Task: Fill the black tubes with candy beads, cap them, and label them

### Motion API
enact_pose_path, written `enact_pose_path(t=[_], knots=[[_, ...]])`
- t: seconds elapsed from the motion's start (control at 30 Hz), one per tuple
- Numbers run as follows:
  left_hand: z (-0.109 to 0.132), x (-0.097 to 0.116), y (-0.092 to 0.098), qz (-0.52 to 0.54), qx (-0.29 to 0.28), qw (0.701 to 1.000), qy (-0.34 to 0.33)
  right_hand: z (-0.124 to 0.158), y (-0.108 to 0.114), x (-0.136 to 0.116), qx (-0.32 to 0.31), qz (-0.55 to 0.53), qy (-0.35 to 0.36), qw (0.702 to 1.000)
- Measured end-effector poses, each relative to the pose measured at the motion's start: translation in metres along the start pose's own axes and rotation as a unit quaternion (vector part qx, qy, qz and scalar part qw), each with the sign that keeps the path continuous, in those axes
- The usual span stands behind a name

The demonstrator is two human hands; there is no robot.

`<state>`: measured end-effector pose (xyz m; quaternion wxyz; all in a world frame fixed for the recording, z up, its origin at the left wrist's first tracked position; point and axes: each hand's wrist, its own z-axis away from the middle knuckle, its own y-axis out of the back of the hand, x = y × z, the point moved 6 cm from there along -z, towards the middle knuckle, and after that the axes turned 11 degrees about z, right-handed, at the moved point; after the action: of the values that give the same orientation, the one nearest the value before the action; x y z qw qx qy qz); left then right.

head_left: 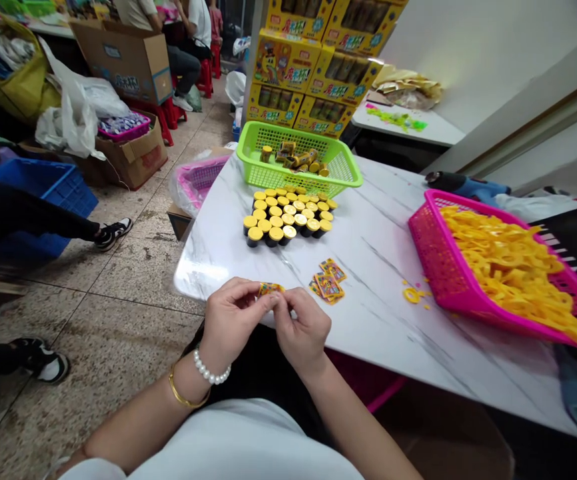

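A broad bare strip of tabletop (368, 247) gives a hand passage between the printed packets (328, 285) and the pink basket (436, 260), with yellow scraps (415, 294) beside that basket. Further ahead, close-packed yellow-capped pots (288, 217) and the green basket (273, 177) behind them block the way.

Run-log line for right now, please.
Left hand: holding small packet | Right hand: touching same packet | Table: loose packets, yellow-lidded pots

from here i see a small printed piece (271, 289), yellow with multicoloured marks, partly covered where the left hand (229, 317) and right hand (303, 327) pinch it. i have it lengthwise side to side, at the desk's (393, 333) near edge, toward the left corner.
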<state>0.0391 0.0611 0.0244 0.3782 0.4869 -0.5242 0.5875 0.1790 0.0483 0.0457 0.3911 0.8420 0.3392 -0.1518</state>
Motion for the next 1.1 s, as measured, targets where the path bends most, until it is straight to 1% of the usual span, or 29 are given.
enact_pose_path(t=[0.1,0.17,0.2,0.27,0.3,0.33,0.4,0.43,0.47,0.5,0.53,0.6,0.67,0.7,0.73,0.8,0.83,0.87,0.9,0.93,1.0,1.1], knots=[[-0.008,-0.01,0.007,0.076,0.0,0.99,0.116,-0.014,-0.005,0.004,-0.052,-0.017,0.032,0.998],[-0.011,-0.014,0.011,0.127,-0.005,0.975,0.18,-0.033,-0.007,0.016,-0.074,-0.008,0.033,0.997],[-0.012,-0.016,0.012,0.145,-0.005,0.969,0.198,-0.044,-0.007,0.025,-0.073,0.015,0.031,0.997],[-0.013,-0.017,0.014,0.165,-0.006,0.962,0.216,-0.068,-0.011,0.046,-0.06,0.105,0.018,0.992],[-0.013,-0.018,0.014,0.167,-0.011,0.96,0.225,-0.078,-0.015,0.057,-0.065,0.162,0.01,0.985],[-0.012,-0.02,0.013,0.168,-0.017,0.957,0.235,-0.087,-0.022,0.067,-0.084,0.217,0.002,0.973],[-0.012,-0.023,0.011,0.173,-0.031,0.949,0.261,-0.096,-0.037,0.084,-0.135,0.302,-0.007,0.944],[-0.011,-0.025,0.01,0.178,-0.036,0.944,0.276,-0.097,-0.044,0.089,-0.153,0.326,-0.008,0.933],[-0.012,-0.026,0.01,0.186,-0.037,0.938,0.289,-0.097,-0.048,0.092,-0.16,0.335,-0.007,0.928],[-0.012,-0.027,0.011,0.196,-0.033,0.933,0.3,-0.097,-0.049,0.092,-0.154,0.332,-0.005,0.931],[-0.014,-0.028,0.012,0.209,-0.023,0.928,0.307,-0.096,-0.047,0.089,-0.139,0.316,-0.004,0.939],[-0.017,-0.028,0.016,0.236,0.007,0.919,0.315,-0.094,-0.036,0.082,-0.094,0.248,-0.019,0.964],[-0.021,-0.028,0.018,0.262,0.034,0.911,0.316,-0.09,-0.019,0.074,-0.067,0.117,-0.072,0.988],[-0.023,-0.028,0.018,0.272,0.039,0.908,0.316,-0.087,-0.013,0.072,-0.075,0.029,-0.112,0.99],[-0.024,-0.028,0.016,0.279,0.04,0.905,0.318,-0.082,-0.009,0.069,-0.098,-0.065,-0.154,0.981],[-0.025,-0.029,0.011,0.291,0.036,0.899,0.325,-0.07,-0.008,0.059,-0.157,-0.231,-0.225,0.933],[-0.026,-0.029,0.007,0.298,0.033,0.895,0.331,-0.063,-0.008,0.054,-0.177,-0.286,-0.248,0.908],[-0.026,-0.029,0.003,0.308,0.029,0.889,0.337,-0.057,-0.009,0.051,-0.188,-0.32,-0.264,0.891],[-0.026,-0.029,-0.001,0.32,0.025,0.883,0.342,-0.051,-0.01,0.048,-0.192,-0.335,-0.273,0.881],[-0.026,-0.028,-0.004,0.333,0.021,0.877,0.345,-0.047,-0.011,0.048,-0.191,-0.338,-0.279,0.878],[-0.027,-0.026,-0.008,0.354,0.014,0.87,0.344,-0.041,-0.012,0.049,-0.178,-0.319,-0.286,0.886],[-0.027,-0.025,-0.01,0.359,0.011,0.87,0.338,-0.039,-0.008,0.05,-0.145,-0.283,-0.287,0.904]])
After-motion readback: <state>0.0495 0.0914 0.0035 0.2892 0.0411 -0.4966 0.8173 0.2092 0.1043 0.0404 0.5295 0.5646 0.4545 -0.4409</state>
